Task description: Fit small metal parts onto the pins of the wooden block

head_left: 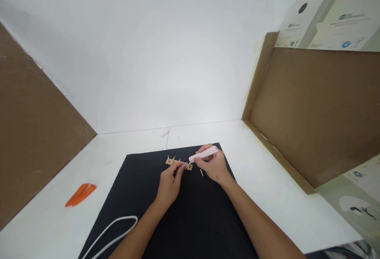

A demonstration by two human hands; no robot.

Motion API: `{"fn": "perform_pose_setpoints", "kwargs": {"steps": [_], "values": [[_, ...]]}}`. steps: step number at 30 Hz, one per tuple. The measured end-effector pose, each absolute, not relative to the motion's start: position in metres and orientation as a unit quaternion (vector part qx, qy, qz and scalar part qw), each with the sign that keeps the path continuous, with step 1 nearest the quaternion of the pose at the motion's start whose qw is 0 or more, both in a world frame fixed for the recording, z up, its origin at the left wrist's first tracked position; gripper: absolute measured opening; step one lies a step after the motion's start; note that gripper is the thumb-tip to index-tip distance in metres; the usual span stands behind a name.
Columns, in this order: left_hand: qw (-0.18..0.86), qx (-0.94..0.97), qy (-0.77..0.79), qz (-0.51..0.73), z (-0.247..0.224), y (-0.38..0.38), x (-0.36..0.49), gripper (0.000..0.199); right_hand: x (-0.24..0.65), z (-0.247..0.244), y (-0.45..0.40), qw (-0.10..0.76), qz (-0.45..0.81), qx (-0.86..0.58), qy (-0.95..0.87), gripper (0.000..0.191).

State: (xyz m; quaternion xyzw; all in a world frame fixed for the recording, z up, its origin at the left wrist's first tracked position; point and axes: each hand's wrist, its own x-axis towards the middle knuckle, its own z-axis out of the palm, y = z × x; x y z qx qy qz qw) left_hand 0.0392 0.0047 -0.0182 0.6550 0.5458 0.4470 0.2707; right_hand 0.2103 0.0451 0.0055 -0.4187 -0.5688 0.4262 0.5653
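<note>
A small yellowish wooden strip (170, 161) lies near the far edge of the black mat, with several clear pointed pieces standing on it. My left hand (170, 182) pinches one of the clear pieces near the strip's right part. A pale pink pen-shaped tool (204, 154) is in my right hand (214, 166), its thin tip at the right end of the strip. Whether the tip touches a piece is too small to tell. Just below my right fingers a short thin light stick (201, 172) rests on the mat.
The black mat (196, 219) covers the middle of the white table (261, 164). An orange item (80, 195) lies at the left, and a white cable (114, 227) loops beside my left forearm. Brown panels (314, 108) stand on both sides, a white wall behind.
</note>
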Motion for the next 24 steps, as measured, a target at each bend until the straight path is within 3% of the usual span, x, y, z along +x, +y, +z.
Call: {"fn": "perform_pose_setpoints", "kwargs": {"steps": [4, 10, 20, 24], "values": [[0.270, 0.660, 0.543, 0.443, -0.0184, 0.0042, 0.0399, 0.025, 0.2111, 0.0058, 0.0447, 0.561, 0.393, -0.428, -0.589, 0.015], [0.257, 0.665, 0.541, 0.446, -0.0193, 0.0052, 0.0396, 0.026, 0.2100, 0.0041, 0.0403, 0.521, 0.453, -0.392, -0.608, 0.016], [0.265, 0.657, 0.544, 0.450, -0.0207, 0.0056, 0.0410, 0.023, 0.2135, 0.0082, 0.0451, 0.564, 0.385, -0.439, -0.584, 0.013], [0.263, 0.647, 0.561, 0.446, -0.0218, 0.0064, 0.0398, 0.021, 0.2144, 0.0049, 0.0460, 0.530, 0.443, -0.417, -0.590, 0.016]]}}
